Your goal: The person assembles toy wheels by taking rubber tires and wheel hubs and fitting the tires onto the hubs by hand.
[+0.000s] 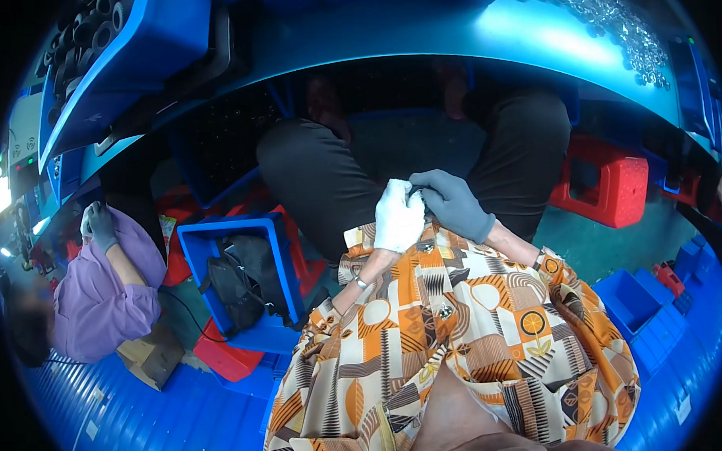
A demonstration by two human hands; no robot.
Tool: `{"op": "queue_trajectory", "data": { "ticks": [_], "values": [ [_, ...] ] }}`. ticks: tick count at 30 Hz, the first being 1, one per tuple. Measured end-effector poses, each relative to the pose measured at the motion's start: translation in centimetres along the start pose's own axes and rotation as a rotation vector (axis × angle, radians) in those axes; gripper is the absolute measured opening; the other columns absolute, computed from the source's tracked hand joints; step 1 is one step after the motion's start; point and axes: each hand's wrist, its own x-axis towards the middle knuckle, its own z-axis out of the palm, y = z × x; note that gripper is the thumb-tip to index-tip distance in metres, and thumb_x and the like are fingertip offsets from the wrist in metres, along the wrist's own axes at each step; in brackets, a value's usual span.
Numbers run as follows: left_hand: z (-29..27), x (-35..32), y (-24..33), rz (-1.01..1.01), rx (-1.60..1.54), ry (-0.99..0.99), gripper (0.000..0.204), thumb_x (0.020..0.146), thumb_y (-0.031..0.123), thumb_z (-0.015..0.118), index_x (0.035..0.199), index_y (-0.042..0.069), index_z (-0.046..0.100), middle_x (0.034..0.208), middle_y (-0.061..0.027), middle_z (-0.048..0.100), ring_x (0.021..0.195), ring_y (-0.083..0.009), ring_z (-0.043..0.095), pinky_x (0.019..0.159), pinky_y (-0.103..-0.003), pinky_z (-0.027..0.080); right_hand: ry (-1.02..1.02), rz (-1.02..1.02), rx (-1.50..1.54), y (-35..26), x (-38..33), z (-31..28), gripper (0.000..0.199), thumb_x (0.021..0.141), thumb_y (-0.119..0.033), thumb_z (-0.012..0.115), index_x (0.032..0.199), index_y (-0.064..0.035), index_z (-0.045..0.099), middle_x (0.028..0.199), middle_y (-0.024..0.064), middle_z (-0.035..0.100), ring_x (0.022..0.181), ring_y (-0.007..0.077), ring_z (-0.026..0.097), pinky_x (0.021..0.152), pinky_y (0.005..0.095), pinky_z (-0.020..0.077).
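The curved front edge of the long light-blue counter (418,34) is running across the top, and the person is sitting before it with two knees in dark trousers (307,172) reaching beneath. Dark-green floor (422,148) is showing between the knees, beyond the hands. On the right, a red plastic stool (610,183) is standing just beside the thigh; on the left, a blue plastic crate (283,264) is holding a black fabric bag (240,281) and hemming in that side. A co-worker in a purple top (105,294) is sitting farther left. A blue bin (137,70) full of black rings (84,40) is overhanging the counter's left end, while small clear pieces (600,26) are lying scattered at its right.

Whitish labels (683,410) are sticking to the blue surface behind, their writing too small to read.

The white-gloved left hand (400,216) and grey-gloved right hand (453,203) are meeting above the lap of the orange, brown and cream patterned garment (467,317). Both are curling mostly closed, fingertips pinching a small black piece (415,190) between them; the gloves are hiding most of its shape.
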Motion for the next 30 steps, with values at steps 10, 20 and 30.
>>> {"op": "queue_trajectory", "data": {
  "ticks": [10,20,30],
  "values": [
    [-3.7,1.8,0.2,-0.449,-0.984,-0.419,0.018,0.094,0.013,0.053,0.106,-0.001,0.055,0.088,-0.0069,0.06,0.065,-0.0107,0.056,0.059,-0.023,0.049,-0.163,0.132,0.35,-2.2,0.4,-2.6,0.049,0.08,-0.012,0.069,0.123,-0.0031,0.05,0.1,0.007,0.06,0.08,0.0122,0.056,0.073,0.0261,0.0471],
    [-2.9,0.5,2.4,-0.333,-0.672,-0.277,0.024,0.093,0.012,0.051,0.113,-0.001,0.053,0.095,-0.0063,0.059,0.073,-0.0074,0.055,0.063,-0.021,0.048,0.06,0.037,-0.025,-2.5,-0.1,-1.0,0.044,0.077,-0.012,0.073,0.114,-0.0022,0.05,0.098,0.0108,0.057,0.078,0.0192,0.059,0.07,0.0285,0.0475],
    [-2.7,-0.2,2.3,-0.269,-0.364,-0.226,0.026,0.092,0.011,0.048,0.114,-0.001,0.055,0.094,-0.0079,0.06,0.071,-0.0103,0.057,0.061,-0.025,0.048,-0.079,0.034,-0.101,-2.8,-0.2,-0.5,0.041,0.079,-0.011,0.07,0.115,-0.0013,0.052,0.102,0.0134,0.06,0.089,0.0227,0.063,0.078,0.031,0.0505]
  ]
}}
